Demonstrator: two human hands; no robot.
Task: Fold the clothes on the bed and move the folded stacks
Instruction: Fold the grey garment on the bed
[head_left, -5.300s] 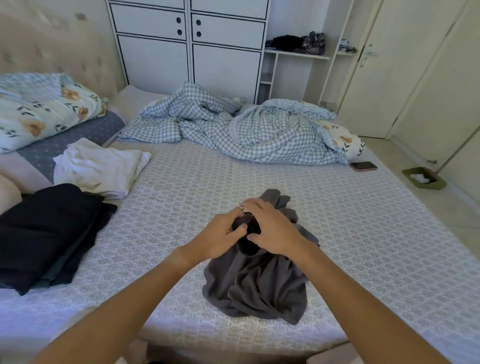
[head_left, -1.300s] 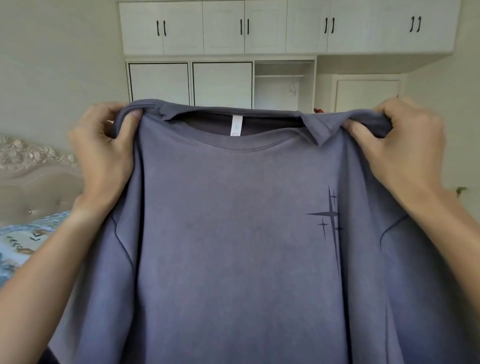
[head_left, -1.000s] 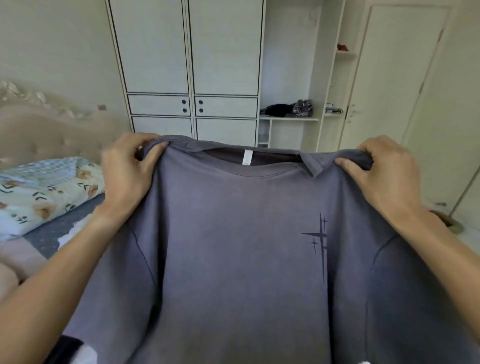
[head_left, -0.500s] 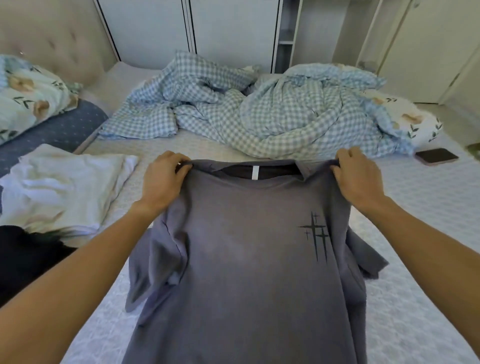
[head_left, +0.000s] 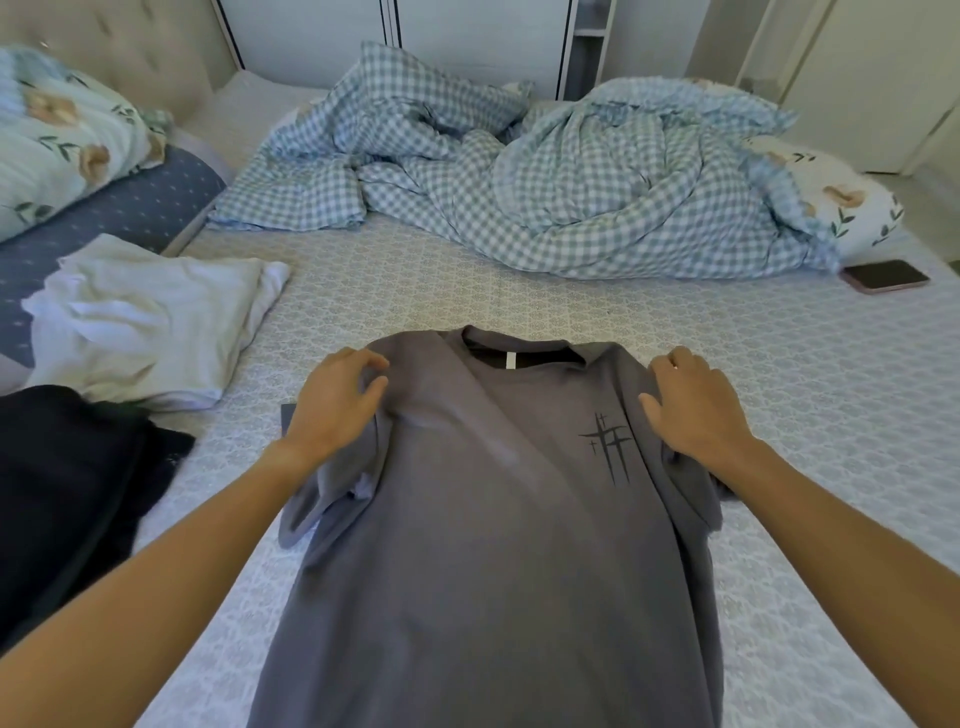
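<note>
A grey shirt (head_left: 498, 545) is laid front-up on the bed (head_left: 779, 415), collar away from the person, hem running out of view at the near edge. The step in hand is judged to be the laying-out that comes before the first fold — the body lies fairly flat, but both sleeves are bunched along the sides.

The left hand (head_left: 337, 405) is placed on the left shoulder of the shirt, fingers bent, thumb set against a ridge of cloth; the grip looks light, more a pinch of fabric than a full hold. The right hand (head_left: 696, 410) is rested on the right shoulder with fingers nearly straight and spread, pressing rather than grasping — nothing is seen to be enclosed in it.

Next, the sleeves would need to be drawn out or tucked inward and the wrinkles smoothed, so that the sides can be folded toward the middle evenly.

Further off on the person's left, a dark stack (head_left: 67, 493) is seen at the edge, with a white stack (head_left: 150, 322) just beyond it; both appear already folded and are yet to be moved. Beyond the shirt, well apart from it, a checked quilt (head_left: 519, 192) is heaped across the bed, and a phone (head_left: 885, 276) lies near its right end.
</note>
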